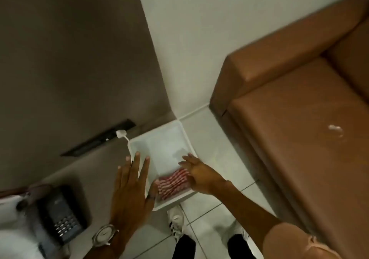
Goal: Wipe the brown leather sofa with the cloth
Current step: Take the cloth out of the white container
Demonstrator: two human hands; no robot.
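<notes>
A red-and-white striped cloth (pixel 173 183) lies folded in the near end of a white plastic tray (pixel 159 139), which sits at the corner of a grey counter. My right hand (pixel 199 171) hovers over the cloth's right side, fingers spread, touching or just above it. My left hand (pixel 132 184) is flat and open over the tray's left rim, thumb near the cloth. The brown leather sofa (pixel 299 119) stands to the right, with a small white smear (pixel 335 129) on its seat.
A dark desk telephone (pixel 60 208) sits on the counter at lower left. A white plug and cable (pixel 122 134) lie by the tray's far left corner, next to a dark slot. White wall behind, pale floor tiles and my shoes below.
</notes>
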